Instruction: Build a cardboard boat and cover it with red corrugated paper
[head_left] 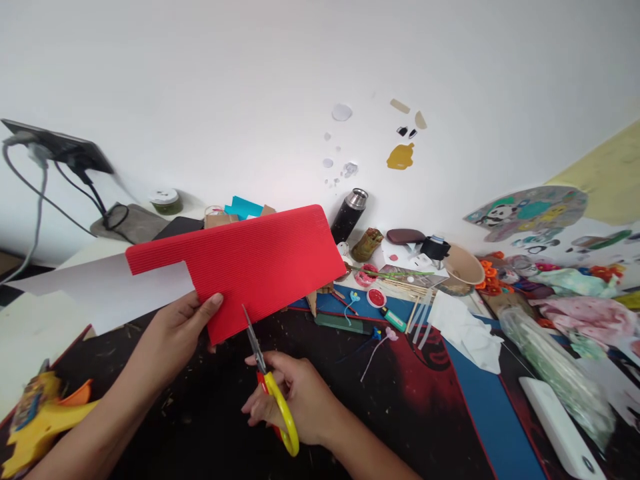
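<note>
Red sheet: while the left hand grips its near edge, it is held over the black surface, ridged and notched at left.
Left grip: thumb and fingers clamped on the red sheet.
Right grip: the right hand has its fingers wrapped round the handles of the scissors.
Blades: tips overlap the sheet's near edge; whether they bite it I cannot tell.
White paper: left, extending beyond the notch.
Yellow glue gun: near left, beside the left forearm.
Black flask: far, near the wall.
</note>
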Demonstrator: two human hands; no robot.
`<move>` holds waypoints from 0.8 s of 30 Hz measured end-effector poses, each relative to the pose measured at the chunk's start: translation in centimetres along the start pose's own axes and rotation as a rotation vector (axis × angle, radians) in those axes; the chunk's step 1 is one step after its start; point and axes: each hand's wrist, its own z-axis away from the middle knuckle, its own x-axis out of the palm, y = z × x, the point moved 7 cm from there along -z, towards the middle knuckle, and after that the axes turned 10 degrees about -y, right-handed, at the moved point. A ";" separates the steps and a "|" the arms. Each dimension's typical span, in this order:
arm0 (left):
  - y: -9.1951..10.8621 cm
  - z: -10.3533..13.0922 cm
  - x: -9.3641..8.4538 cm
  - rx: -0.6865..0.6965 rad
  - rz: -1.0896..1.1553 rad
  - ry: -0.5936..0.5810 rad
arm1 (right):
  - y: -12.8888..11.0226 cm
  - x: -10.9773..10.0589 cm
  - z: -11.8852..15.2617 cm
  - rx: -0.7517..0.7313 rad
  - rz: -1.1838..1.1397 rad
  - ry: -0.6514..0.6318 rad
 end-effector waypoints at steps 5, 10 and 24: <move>-0.6 0.2 0.5 -0.002 -0.020 -0.016 | -0.8 -0.1 -0.1 -0.021 0.039 0.007; -1.0 0.2 1.1 0.002 0.043 -0.043 | -1.1 -0.2 -0.2 -0.012 0.065 0.073; -2.4 0.1 1.6 0.004 0.072 -0.094 | 0.3 -0.9 -0.3 -0.049 0.263 0.191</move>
